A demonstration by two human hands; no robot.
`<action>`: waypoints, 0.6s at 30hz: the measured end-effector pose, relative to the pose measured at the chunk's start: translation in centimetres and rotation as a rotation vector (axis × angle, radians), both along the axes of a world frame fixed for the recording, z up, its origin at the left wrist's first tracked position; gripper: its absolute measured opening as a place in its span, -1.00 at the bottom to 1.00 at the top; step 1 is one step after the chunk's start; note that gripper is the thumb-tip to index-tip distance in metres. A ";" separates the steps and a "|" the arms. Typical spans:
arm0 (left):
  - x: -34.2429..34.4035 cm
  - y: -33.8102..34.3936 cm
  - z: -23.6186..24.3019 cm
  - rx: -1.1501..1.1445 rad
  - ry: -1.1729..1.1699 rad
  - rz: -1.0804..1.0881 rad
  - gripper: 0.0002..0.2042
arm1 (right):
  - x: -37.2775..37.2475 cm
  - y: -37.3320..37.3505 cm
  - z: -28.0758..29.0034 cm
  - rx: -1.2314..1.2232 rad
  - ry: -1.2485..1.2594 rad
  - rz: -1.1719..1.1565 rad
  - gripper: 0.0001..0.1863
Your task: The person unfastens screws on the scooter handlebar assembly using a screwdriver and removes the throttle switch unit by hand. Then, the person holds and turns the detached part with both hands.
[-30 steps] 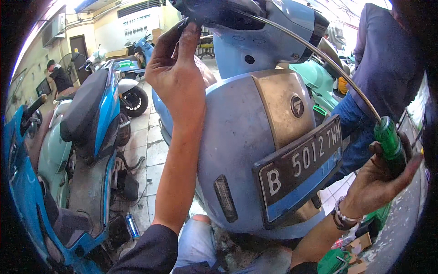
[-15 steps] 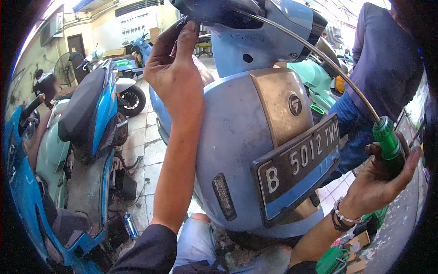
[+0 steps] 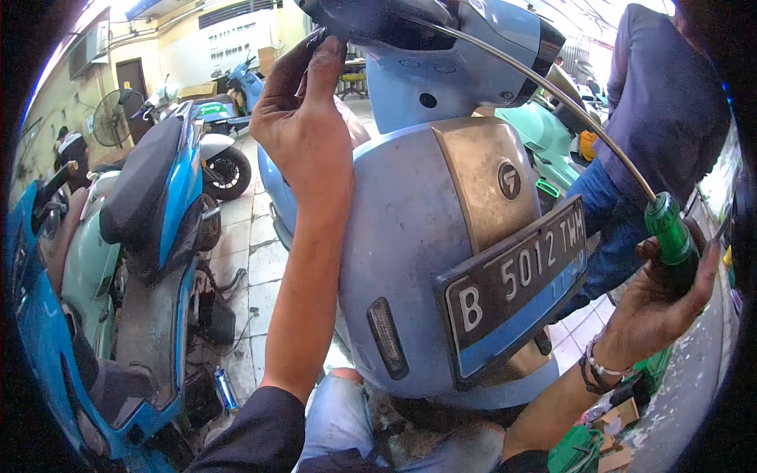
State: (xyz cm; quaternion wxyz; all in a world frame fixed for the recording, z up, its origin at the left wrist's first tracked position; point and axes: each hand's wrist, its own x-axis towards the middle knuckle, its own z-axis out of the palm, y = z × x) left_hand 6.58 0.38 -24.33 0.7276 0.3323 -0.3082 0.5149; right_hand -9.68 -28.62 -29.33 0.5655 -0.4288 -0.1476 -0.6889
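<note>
A light blue scooter (image 3: 394, 221) faces me, its rounded front carrying a tan centre panel with a round emblem and a dark number plate (image 3: 516, 288). My left hand (image 3: 303, 118) is raised to the dark handlebar part (image 3: 355, 17) at the top, thumb and fingers pinched together there. What they pinch is too small to make out. Low on the right, my right hand (image 3: 654, 303) is closed around the green handle of a long screwdriver (image 3: 670, 229). Its thin metal shaft runs up and left, past the scooter's headset, to the handlebar. The tip is hidden.
A bright blue scooter (image 3: 150, 205) with a black seat stands close on my left. A person in dark clothes (image 3: 670, 94) stands at the right, beside a mint green scooter (image 3: 544, 138). A blue can (image 3: 226, 388) is on the tiled floor; green packets and cardboard lie lower right.
My right hand has shifted slightly, turning a little with the screwdriver handle. My left hand stays nearly still. At the far left, a background person has moved.
</note>
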 end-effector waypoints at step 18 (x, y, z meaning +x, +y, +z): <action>-0.3 -0.3 0.1 0.027 0.038 0.000 -0.76 | -4.0 -0.8 2.0 0.029 0.315 -0.141 -0.30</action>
